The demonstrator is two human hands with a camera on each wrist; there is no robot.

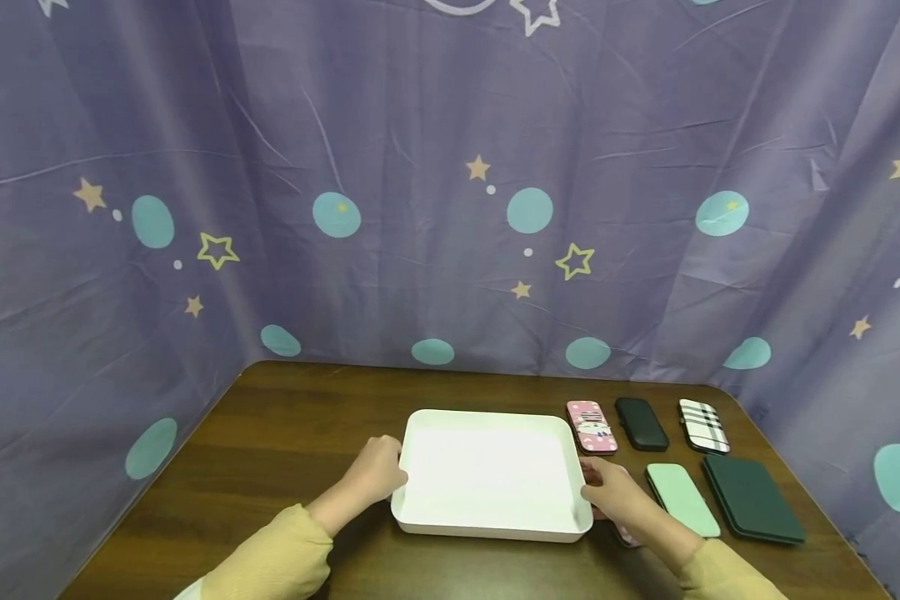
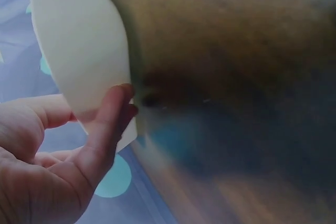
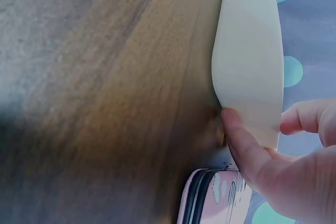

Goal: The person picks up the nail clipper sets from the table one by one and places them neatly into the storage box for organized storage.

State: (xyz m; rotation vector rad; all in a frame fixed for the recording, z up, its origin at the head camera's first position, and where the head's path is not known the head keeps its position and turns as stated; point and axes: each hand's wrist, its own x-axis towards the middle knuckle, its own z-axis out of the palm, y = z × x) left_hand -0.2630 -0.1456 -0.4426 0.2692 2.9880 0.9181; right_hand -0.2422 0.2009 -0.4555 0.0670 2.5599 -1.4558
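A shallow white rectangular tray [image 1: 491, 531] is held between both hands above or on the front middle of the wooden table; the head view does not tell which. The left hand [image 1: 378, 471] grips its left side, thumb at the rim and fingers at the outer wall, as the left wrist view shows with the hand [image 2: 79, 156] on the tray wall [image 2: 84, 40]. On the opposite side the right hand [image 1: 615, 490] pinches the tray's wall [image 3: 249, 51] likewise. Nothing lies inside the tray. A pink case [image 3: 220, 198] is beside the right hand, mostly hidden in the head view.
Right of the tray lie a pink patterned case [image 1: 592, 427], a black case [image 1: 642, 423], a plaid case [image 1: 704, 426], a mint-green case [image 1: 682, 500] and a dark green flat case [image 1: 752, 497]. A purple curtain [image 1: 420, 167] hangs behind the table [image 1: 292, 417].
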